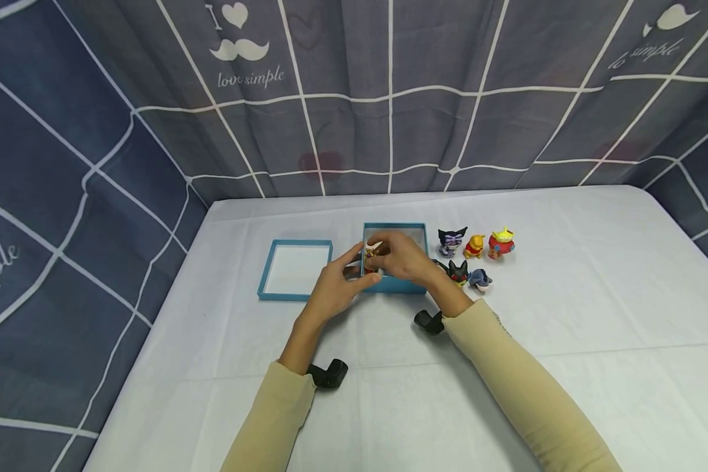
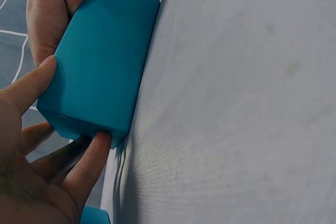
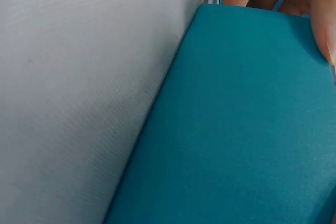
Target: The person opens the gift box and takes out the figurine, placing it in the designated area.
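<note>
An open blue box (image 1: pixel 396 285) stands on the white tablecloth, and both hands are at it. My left hand (image 1: pixel 360 267) grips its front left corner, thumb on the front wall and fingers along the left side. The left wrist view shows that thumb (image 2: pixel 32 83) and a finger (image 2: pixel 95 149) pressed on the box wall (image 2: pixel 100 61). My right hand (image 1: pixel 383 255) hovers over the box and pinches a small red and gold figure (image 1: pixel 373 252), mostly hidden by the fingers. The right wrist view is filled with the box wall (image 3: pixel 236 129).
The box lid (image 1: pixel 295 269) lies upside down to the left. Right of the box stand several small figures, among them a black and purple one (image 1: pixel 450 240), a yellow bear (image 1: pixel 474 246) and a green-headed one (image 1: pixel 501 243). A dark curtain (image 1: pixel 389 98) walls the table's back and sides.
</note>
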### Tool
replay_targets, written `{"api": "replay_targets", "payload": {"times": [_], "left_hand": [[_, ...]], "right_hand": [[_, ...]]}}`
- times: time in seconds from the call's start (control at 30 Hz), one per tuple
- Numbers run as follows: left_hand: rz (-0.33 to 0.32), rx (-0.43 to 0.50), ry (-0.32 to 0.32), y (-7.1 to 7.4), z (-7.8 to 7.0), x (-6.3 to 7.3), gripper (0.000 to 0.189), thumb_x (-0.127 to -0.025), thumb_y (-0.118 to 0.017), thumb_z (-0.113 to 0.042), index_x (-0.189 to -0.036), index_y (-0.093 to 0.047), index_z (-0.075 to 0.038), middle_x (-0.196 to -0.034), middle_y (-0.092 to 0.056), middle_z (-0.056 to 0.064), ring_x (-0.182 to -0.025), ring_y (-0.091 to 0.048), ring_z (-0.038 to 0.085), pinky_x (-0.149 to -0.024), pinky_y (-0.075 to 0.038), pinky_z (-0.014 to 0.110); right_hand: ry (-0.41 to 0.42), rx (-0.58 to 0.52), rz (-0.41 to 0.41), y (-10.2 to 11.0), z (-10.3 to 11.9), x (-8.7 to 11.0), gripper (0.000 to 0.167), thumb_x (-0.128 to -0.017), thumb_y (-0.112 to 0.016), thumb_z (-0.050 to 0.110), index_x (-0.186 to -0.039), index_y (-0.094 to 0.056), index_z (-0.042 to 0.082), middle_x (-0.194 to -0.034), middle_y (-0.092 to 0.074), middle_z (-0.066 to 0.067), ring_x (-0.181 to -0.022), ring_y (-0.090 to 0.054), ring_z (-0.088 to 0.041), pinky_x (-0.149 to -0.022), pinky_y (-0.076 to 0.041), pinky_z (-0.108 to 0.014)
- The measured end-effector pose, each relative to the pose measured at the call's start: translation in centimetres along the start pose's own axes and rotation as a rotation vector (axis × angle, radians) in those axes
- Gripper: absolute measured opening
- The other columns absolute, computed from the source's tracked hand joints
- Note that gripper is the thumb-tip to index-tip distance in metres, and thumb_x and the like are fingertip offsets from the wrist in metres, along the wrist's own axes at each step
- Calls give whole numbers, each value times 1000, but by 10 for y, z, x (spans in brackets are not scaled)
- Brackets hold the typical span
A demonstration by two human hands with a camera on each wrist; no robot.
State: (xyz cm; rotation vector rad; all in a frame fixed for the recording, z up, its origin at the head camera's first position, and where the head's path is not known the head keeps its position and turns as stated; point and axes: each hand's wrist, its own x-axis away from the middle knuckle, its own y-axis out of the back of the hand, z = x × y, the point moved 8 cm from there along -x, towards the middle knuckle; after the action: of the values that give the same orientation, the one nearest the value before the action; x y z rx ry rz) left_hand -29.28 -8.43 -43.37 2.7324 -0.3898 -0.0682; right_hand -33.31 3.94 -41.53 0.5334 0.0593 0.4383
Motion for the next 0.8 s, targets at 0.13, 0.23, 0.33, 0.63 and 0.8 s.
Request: {"api": "replay_targets", "payload": {"times": [0.13, 0.23, 0.33, 0.63, 0.8], "left_hand": [[-9, -12, -4, 1, 0, 0, 74, -90, -75, -32, -154, -38, -20, -147, -47, 7, -121, -57, 23, -85, -54, 38], [-4, -16, -6, 0, 0, 0, 75, -90, -75, -32, -154, -38, -19, -148, -46, 7, -122, -57, 23, -86, -54, 38], [-1, -15, -12, -1, -1, -1, 75, -90, -74, -32, -154, -37, -19, -148, -45, 8, -122, -57, 24, -87, -54, 38], [-5, -23, -21, 0, -2, -1, 75, -90, -75, -33, -154, -38, -21, -150, -43, 7, -122, -57, 24, -87, -54, 40], [-6, -31, -11, 0, -1, -1, 75, -90, -74, -34, -154, -38, -21, -151, -42, 8, -123, -57, 25, -88, -54, 41]], "right_hand": [[44, 18, -31, 1, 3, 0, 16, -95, -68, 12, -107, -72, 4, -95, -68, -9, -83, -62, -23, -69, -51, -34], [53, 16, -76, 4, 3, 0, 10, -94, -68, 14, -95, -74, 6, -87, -66, -6, -77, -59, -22, -65, -47, -34], [61, 0, -126, 8, 3, 2, 10, -94, -69, 14, -98, -73, 6, -88, -67, -6, -78, -60, -21, -66, -48, -34], [53, -67, -184, 14, 3, 4, 20, -95, -69, 15, -109, -70, 1, -100, -67, -10, -91, -62, -24, -75, -51, -37], [69, -81, -209, 16, 4, 4, 18, -95, -69, 18, -105, -70, 3, -94, -67, -9, -84, -62, -23, -70, -50, -35]]}}
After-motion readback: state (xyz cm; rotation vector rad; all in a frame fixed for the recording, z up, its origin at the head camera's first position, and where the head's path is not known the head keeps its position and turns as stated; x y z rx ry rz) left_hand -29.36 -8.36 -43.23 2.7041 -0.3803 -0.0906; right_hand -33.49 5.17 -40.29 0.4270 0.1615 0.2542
